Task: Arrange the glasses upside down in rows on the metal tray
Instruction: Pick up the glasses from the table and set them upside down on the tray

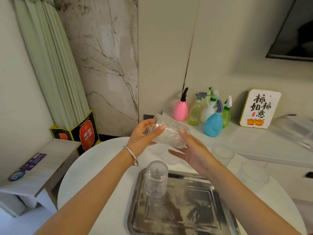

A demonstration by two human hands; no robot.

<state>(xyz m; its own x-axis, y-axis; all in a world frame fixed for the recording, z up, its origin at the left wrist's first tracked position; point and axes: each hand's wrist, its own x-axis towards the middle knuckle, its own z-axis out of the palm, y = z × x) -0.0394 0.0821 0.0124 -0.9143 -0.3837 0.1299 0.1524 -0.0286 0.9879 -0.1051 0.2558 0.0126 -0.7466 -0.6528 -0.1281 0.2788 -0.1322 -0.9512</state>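
Observation:
A clear textured glass (171,132) is held tilted on its side in the air above the far part of the round white table (94,168). My left hand (144,137) grips its open end and my right hand (191,150) supports its base from the right. The metal tray (194,206) lies on the table near me. One ribbed glass (156,179) stands upside down in the tray's far left corner. Two more clear glasses (223,154) (254,173) stand on the table to the right of the tray.
Several coloured spray bottles (212,122) and a framed sign (260,108) stand on the white counter behind the table. A red and black box (84,131) stands by the curtain at the left. A low wooden side table (39,167) is at the far left.

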